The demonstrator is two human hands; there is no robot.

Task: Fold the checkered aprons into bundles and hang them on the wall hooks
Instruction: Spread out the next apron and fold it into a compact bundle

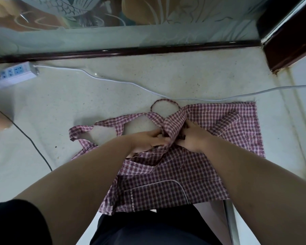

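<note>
With left hand and right hand curled round a raised ridge at its middle, gathers the checkered apron, spread flat on the pale surface. Could lose the fold through a slack pinch; could trap loose straps inside.

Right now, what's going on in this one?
A person is folding a checkered apron spread on the floor. The left hand and right hand meet at its middle, gripping a raised fold of cloth. The rest lies mostly flat, with the neck loop and straps loose. It is not yet a bundle. A power strip and white cable lie beyond.
</note>
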